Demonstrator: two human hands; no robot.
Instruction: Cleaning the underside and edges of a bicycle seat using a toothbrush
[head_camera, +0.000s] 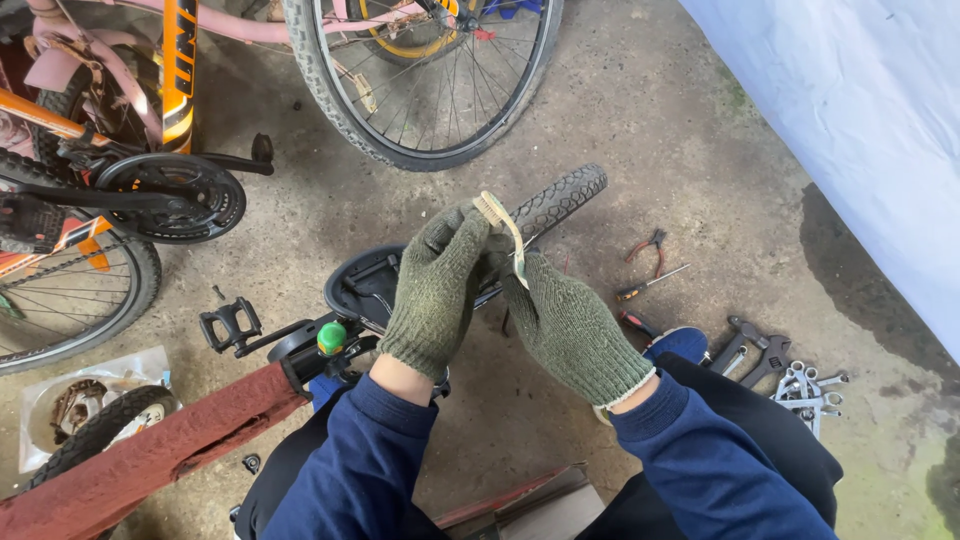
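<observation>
Above the little bike tyre (560, 200), our gloved left hand (437, 290) and right hand (570, 325), fingers closed tight on a bent pale strip (503, 228).

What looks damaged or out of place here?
The red bike frame is rough and rusty. Wrenches, pliers and a screwdriver lie scattered on the floor. Both gloved hands, left and right, hold a worn brush.

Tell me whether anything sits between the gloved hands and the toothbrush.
Nothing visible does. The left hand pinches the toothbrush near its bristle head, and the right hand holds its lower end.
</observation>
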